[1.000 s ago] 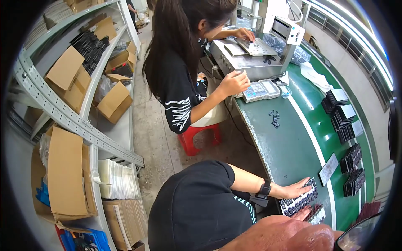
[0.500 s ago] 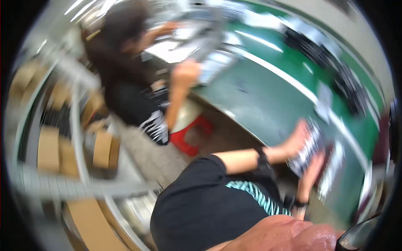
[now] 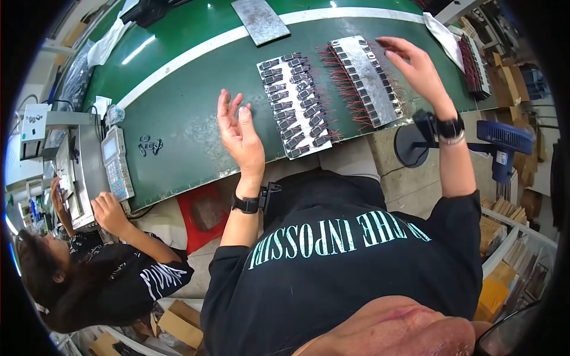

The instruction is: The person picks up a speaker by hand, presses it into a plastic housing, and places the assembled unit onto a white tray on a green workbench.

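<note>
My left hand (image 3: 240,133) is raised above the green bench, fingers apart, holding nothing. To its right lies a pale plate (image 3: 295,98) carrying two rows of small black parts with metal-rimmed faces. Beside that plate is a grey metal plate (image 3: 363,80), with black parts and thin red wires sticking out along both long sides. My right hand (image 3: 415,65) hovers near the far right corner of the grey plate, fingers apart and slightly bent, with nothing seen in it. Neither hand visibly touches a plate.
A bare metal plate (image 3: 259,21) lies farther back on the bench (image 3: 190,113). Several loose black parts (image 3: 149,145) sit at left, near a keypad device (image 3: 117,163). Another person (image 3: 119,237) works there. A stack of wired plates (image 3: 474,65) and a blue fan (image 3: 504,142) are at right.
My view has swung to the right. Both hands were around a blurred plate of parts; now they are apart and free. The two plates lie side by side on the bench.
</note>
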`<action>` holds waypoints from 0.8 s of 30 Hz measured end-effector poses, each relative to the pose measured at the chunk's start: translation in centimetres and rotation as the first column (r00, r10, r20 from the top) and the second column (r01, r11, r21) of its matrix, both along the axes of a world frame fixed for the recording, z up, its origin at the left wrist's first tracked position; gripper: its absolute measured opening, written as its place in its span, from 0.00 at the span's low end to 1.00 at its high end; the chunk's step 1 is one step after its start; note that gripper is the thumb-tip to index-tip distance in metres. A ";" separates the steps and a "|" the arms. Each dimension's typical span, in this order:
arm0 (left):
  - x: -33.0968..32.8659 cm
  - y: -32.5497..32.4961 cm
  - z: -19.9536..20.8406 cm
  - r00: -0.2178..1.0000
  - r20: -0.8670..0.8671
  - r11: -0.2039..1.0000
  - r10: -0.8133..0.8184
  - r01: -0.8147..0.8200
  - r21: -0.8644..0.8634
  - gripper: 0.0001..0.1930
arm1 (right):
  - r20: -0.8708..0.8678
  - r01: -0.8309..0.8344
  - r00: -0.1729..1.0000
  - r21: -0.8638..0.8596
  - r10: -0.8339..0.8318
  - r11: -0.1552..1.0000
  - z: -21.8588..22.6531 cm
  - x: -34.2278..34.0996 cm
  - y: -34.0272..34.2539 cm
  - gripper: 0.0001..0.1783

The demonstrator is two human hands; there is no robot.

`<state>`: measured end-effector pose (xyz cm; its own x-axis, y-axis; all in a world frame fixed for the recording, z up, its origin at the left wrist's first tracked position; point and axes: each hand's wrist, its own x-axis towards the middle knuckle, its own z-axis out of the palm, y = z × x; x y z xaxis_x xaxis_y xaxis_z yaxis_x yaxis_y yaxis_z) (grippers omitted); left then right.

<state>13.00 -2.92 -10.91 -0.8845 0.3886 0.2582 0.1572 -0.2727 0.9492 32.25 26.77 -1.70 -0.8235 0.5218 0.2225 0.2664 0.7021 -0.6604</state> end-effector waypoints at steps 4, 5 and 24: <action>0.0 -0.3 0.3 1.000 -0.003 1.000 0.008 -0.008 -0.029 0.24 | 0.146 -0.136 0.981 0.070 0.124 0.988 -0.9 -3.8 3.5 0.19; 0.1 -0.4 0.4 1.000 -0.009 0.999 0.004 -0.004 -0.042 0.23 | 0.194 -0.164 0.971 0.105 0.142 0.981 -1.1 -4.6 4.0 0.19; -0.2 -4.1 1.8 0.830 -0.544 0.942 0.122 -0.270 -0.200 0.11 | 0.397 -0.149 0.903 -0.076 0.167 0.986 -6.3 -6.1 12.5 0.18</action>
<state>12.77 -6.99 -9.09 -0.7131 0.3385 0.6139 0.6674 0.0599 0.7423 26.11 39.32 -8.02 -0.9111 0.3786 -0.1627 0.4022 0.7308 -0.5515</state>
